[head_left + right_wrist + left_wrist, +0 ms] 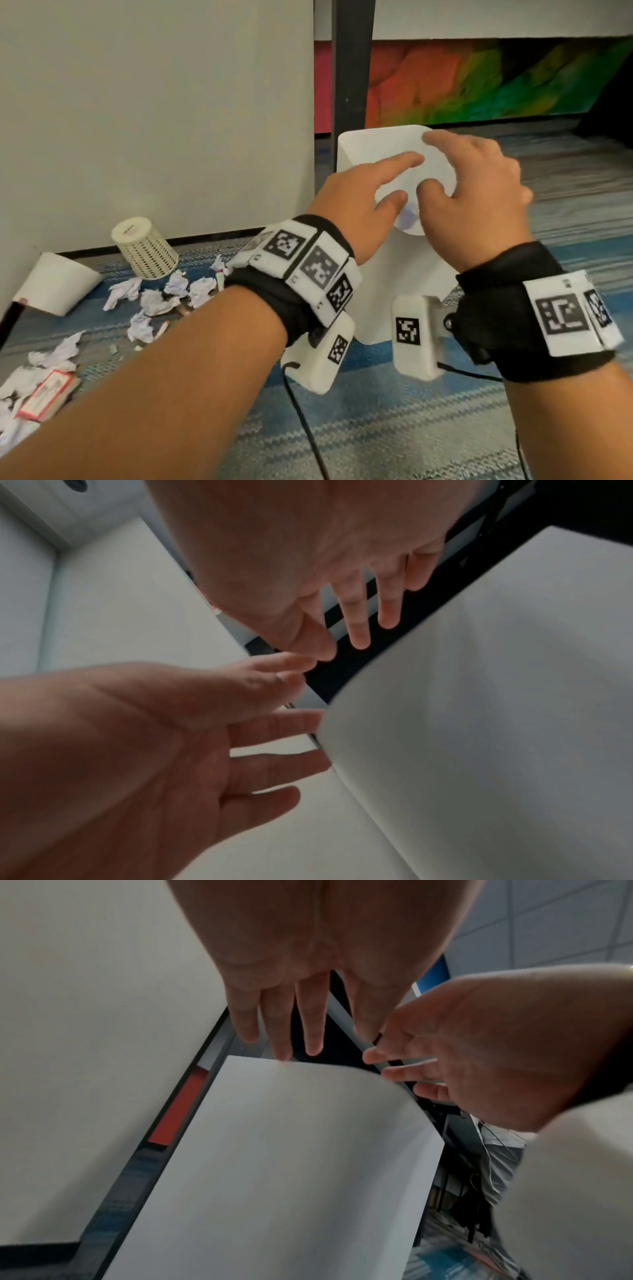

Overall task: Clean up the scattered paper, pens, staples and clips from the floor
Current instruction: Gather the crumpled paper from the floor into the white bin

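Note:
A large white sheet of paper (pixel 404 274) stands curled on the striped carpet in front of me, its top edge bent over. My left hand (pixel 370 195) reaches over the curl with its index finger straight and its thumb against the paper. My right hand (pixel 479 185) hovers over the same curl, fingers spread. In the left wrist view the left fingertips (pixel 282 1053) touch the upper edge of the sheet (pixel 291 1164). The right wrist view shows the right hand's fingers (pixel 359 626) straight, beside the sheet (pixel 496 723). Neither hand grips anything.
Crumpled paper scraps (pixel 154 298) litter the carpet at left, near an upturned cream mesh basket (pixel 145 248), another white sheet (pixel 58 284) and a small red-and-white box (pixel 46 394). A white panel (pixel 154 102) and a dark post (pixel 349 68) stand behind.

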Demonstrator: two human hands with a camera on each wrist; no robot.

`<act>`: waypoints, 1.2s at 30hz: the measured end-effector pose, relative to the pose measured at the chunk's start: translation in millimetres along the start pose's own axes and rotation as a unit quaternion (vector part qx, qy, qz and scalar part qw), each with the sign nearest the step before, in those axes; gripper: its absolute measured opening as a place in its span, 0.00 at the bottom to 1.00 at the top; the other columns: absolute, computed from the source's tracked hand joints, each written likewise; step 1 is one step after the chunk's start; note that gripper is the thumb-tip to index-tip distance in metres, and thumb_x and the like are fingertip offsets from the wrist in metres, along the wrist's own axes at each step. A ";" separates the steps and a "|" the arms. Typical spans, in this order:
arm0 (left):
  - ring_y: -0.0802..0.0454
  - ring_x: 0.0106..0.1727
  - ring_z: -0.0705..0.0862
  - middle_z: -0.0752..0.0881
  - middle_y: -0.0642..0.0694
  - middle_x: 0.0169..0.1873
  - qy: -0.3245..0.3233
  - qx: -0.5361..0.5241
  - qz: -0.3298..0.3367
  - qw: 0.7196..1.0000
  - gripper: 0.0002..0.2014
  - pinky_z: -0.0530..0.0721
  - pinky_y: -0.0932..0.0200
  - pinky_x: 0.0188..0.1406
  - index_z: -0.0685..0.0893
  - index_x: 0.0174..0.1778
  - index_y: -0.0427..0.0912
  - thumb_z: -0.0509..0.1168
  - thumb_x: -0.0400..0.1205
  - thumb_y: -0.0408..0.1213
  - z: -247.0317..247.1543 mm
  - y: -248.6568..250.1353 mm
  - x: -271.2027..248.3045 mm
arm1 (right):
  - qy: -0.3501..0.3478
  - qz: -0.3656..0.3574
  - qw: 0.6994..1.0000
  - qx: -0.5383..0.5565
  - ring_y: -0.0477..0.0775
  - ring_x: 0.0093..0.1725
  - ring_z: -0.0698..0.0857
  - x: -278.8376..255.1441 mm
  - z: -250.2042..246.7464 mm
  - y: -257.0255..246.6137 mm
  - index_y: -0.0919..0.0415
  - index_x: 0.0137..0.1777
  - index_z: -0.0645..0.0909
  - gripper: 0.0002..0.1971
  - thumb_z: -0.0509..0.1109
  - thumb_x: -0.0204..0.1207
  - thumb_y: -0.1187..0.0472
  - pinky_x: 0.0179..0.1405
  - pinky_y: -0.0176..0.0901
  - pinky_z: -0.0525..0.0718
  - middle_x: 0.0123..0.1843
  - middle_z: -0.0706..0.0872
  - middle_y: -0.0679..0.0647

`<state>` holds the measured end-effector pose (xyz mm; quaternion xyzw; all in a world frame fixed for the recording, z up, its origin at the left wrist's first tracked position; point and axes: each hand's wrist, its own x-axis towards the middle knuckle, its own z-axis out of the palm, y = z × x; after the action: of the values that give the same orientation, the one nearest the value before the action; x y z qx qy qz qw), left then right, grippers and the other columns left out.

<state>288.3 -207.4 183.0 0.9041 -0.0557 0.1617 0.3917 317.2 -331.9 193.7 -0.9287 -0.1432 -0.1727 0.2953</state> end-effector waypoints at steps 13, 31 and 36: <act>0.51 0.37 0.81 0.86 0.48 0.38 -0.012 0.166 -0.293 0.942 0.05 0.77 0.58 0.39 0.80 0.44 0.53 0.60 0.81 0.39 -74.0 -149.1 -127.1 | -0.237 -0.130 0.953 0.133 0.48 0.44 0.76 -41.1 152.5 -55.3 0.52 0.52 0.82 0.11 0.61 0.75 0.63 0.49 0.40 0.76 0.46 0.76 0.49; 0.34 0.61 0.79 0.62 0.41 0.70 -0.265 0.271 -0.374 0.846 0.27 0.81 0.42 0.59 0.67 0.72 0.52 0.62 0.78 0.29 47.3 -263.5 -120.9 | -0.375 -0.015 0.927 -0.025 0.63 0.68 0.73 -73.2 259.9 46.4 0.56 0.68 0.76 0.23 0.67 0.72 0.65 0.68 0.44 0.72 0.69 0.72 0.60; 0.35 0.54 0.80 0.67 0.40 0.64 -0.225 0.250 -0.384 0.860 0.19 0.81 0.46 0.52 0.70 0.65 0.46 0.63 0.79 0.33 48.2 -252.3 -111.9 | -0.343 -0.030 0.939 0.025 0.65 0.64 0.73 -71.8 226.0 33.2 0.49 0.77 0.64 0.29 0.61 0.74 0.62 0.67 0.49 0.72 0.64 0.76 0.62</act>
<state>252.3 -72.1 -59.6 0.9331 0.2517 -0.2009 0.1599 318.2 -234.5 -25.1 -0.9193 -0.2680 0.1506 0.2458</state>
